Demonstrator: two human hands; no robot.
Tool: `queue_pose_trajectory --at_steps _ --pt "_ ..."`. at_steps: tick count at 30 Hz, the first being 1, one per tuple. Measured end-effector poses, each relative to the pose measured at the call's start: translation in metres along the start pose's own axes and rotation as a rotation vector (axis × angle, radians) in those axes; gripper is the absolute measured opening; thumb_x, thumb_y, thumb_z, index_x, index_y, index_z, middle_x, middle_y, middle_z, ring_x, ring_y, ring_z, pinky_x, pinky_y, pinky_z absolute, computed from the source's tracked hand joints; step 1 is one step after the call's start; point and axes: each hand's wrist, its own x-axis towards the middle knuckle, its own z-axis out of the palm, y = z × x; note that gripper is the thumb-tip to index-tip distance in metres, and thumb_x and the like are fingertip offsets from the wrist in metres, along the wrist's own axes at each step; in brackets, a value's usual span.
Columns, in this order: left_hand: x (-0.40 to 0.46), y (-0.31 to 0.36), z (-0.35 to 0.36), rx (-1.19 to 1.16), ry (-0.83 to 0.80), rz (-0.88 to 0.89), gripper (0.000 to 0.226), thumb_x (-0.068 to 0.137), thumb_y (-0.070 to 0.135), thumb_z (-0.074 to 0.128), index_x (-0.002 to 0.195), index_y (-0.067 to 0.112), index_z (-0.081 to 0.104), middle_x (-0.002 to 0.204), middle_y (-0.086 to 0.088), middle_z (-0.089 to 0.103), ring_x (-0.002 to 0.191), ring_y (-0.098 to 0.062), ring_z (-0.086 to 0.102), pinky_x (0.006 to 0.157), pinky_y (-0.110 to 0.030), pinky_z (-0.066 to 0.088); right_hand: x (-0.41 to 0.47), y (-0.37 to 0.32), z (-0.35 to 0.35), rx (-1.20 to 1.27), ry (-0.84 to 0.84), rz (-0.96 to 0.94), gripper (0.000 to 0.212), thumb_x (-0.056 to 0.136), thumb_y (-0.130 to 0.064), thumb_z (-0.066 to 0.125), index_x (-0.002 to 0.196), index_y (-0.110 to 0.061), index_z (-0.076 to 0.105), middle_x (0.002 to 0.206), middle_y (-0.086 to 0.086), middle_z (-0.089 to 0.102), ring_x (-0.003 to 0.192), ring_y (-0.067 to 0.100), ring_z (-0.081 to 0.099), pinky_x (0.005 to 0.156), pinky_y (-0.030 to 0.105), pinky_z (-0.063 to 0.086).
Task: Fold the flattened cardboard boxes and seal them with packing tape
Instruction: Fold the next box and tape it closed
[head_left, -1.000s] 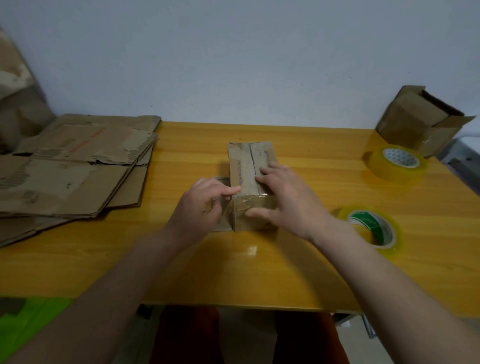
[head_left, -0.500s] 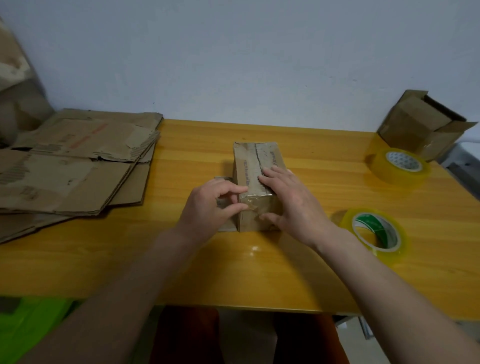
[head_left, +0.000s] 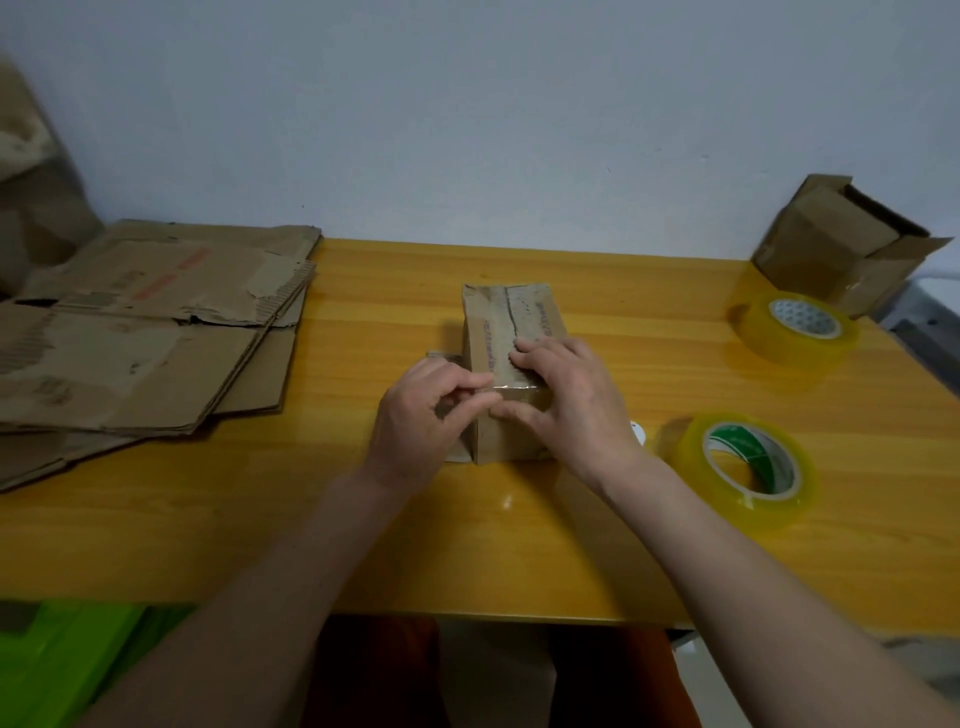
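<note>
Both my hands on the small box (head_left: 506, 364) at mid-frame.

My left hand (head_left: 423, 415) pinches its near edge; my right hand (head_left: 569, 400) presses flat on top. Yellow wooden table (head_left: 363, 519), pale wall (head_left: 467, 114), flattened cardboard (head_left: 140, 332) at left, tape rolls (head_left: 748, 470) at right.

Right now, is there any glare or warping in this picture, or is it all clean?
Head view: a small bright glare spot on the glossy table near the front edge; the wide lens bows the table's back edge and stretches the forearms; the tape strip on the small box glints; the far-left cardboard looks soft.
</note>
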Motion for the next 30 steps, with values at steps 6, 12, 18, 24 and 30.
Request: queue_pose_trajectory --at_steps 6,12,18,24,30 --pt "-0.001 0.002 -0.002 -0.042 -0.085 -0.064 0.029 0.083 0.032 0.065 0.102 0.012 0.072 0.080 0.002 0.063 0.079 -0.010 0.054 0.069 -0.029 0.048 0.004 0.011 -0.010 0.076 -0.128 -0.055 0.057 0.079 -0.027 0.075 0.129 -0.007 0.058 0.136 0.004 0.056 0.127 0.020 0.042 0.108 0.034 0.035" --pt "-0.003 0.003 -0.004 -0.017 -0.039 -0.044 0.024 0.090 0.027 0.059 0.100 0.010 0.072 0.089 0.008 0.065 0.084 -0.007 0.058 0.072 -0.026 0.050 0.000 0.029 -0.033 0.106 -0.255 -0.092 0.052 0.087 -0.018 0.066 0.137 -0.022 0.051 0.148 -0.009 0.039 0.139 0.005 0.026 0.111 0.015 0.014" --pt "0.000 0.003 -0.001 -0.057 -0.055 -0.103 0.021 0.079 0.021 0.076 0.095 0.008 0.073 0.082 0.002 0.061 0.079 -0.007 0.055 0.067 -0.028 0.050 -0.005 0.046 -0.045 0.306 -0.210 0.118 0.048 0.078 -0.023 0.073 0.123 -0.037 0.060 0.110 -0.009 0.049 0.106 0.006 0.044 0.093 0.015 0.038" --pt "0.004 0.001 -0.007 -0.031 -0.058 -0.050 0.027 0.088 0.030 0.061 0.094 0.007 0.073 0.083 0.019 0.058 0.078 -0.008 0.055 0.066 -0.032 0.049 0.009 0.048 -0.060 0.452 -0.390 0.160 0.042 0.065 -0.030 0.072 0.104 -0.043 0.065 0.089 -0.006 0.052 0.088 0.021 0.051 0.083 0.028 0.047" --pt "0.009 0.012 0.001 0.080 0.012 -0.239 0.012 0.088 0.018 0.068 0.084 0.007 0.066 0.091 0.001 0.054 0.081 -0.005 0.050 0.068 -0.016 0.047 -0.002 0.035 -0.047 0.654 -0.224 0.199 0.032 0.064 -0.019 0.078 0.095 -0.024 0.073 0.083 0.006 0.066 0.081 0.017 0.057 0.081 0.031 0.053"
